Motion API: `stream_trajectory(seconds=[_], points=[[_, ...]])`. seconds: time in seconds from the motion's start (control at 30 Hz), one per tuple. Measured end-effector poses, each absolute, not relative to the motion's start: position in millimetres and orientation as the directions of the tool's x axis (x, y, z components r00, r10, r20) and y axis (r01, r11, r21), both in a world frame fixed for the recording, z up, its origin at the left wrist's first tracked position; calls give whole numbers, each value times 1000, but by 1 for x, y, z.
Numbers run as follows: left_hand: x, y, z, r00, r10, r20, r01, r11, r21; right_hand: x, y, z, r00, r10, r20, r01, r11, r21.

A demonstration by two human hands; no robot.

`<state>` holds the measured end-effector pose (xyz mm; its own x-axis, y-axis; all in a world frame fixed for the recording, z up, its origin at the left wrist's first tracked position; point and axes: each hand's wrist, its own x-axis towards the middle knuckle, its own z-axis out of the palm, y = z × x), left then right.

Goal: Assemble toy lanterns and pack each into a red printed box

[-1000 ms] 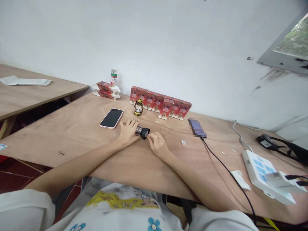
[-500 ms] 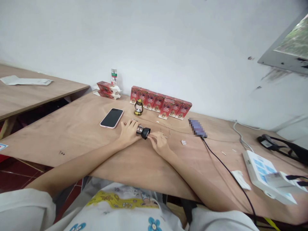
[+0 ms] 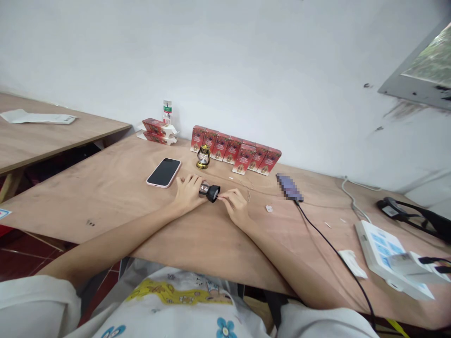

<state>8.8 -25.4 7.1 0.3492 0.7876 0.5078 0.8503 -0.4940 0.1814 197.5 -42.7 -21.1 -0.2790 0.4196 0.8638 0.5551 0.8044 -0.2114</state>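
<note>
My left hand (image 3: 189, 191) rests on the wooden table (image 3: 105, 192) and grips a small lantern part with a clear body and a black cap (image 3: 209, 191), lying on its side. My right hand (image 3: 235, 206) sits just right of it, its fingers pinched at the black cap. Whatever the pinch holds is too small to make out. A thin wire handle (image 3: 248, 194) lies on the table beside my right hand. A finished small gold and black lantern (image 3: 203, 157) stands upright behind my hands.
A black phone in a pink case (image 3: 164, 172) lies left of my hands. A row of red boxes (image 3: 235, 153) lines the wall, with flat red boxes (image 3: 157, 130) and a small bottle (image 3: 167, 111) further left. A cabled device (image 3: 289, 186), a white box (image 3: 389, 256) and black straps (image 3: 412, 213) lie at the right.
My right hand has slid a little up and toward the wire handle, staying pinched at the black cap. My left hand has kept its grip in place.
</note>
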Motion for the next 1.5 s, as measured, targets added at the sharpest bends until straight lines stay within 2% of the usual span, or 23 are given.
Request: stream_trajectory(seconds=[0.57, 1.03, 1.23, 1.5], points=[[9, -28, 7, 362, 778, 514, 858, -493, 143, 199, -39, -26, -328, 373, 868, 558, 818, -141], [9, -29, 7, 369, 772, 518, 850, -506, 148, 200, -39, -29, -346, 418, 840, 552, 815, -178], [9, -29, 7, 373, 778, 505, 856, -499, 137, 201, -38, -29, -350, 383, 855, 540, 828, -150], [9, -29, 6, 382, 767, 515, 853, -507, 123, 202, -37, -29, -363, 414, 834, 553, 817, -165]])
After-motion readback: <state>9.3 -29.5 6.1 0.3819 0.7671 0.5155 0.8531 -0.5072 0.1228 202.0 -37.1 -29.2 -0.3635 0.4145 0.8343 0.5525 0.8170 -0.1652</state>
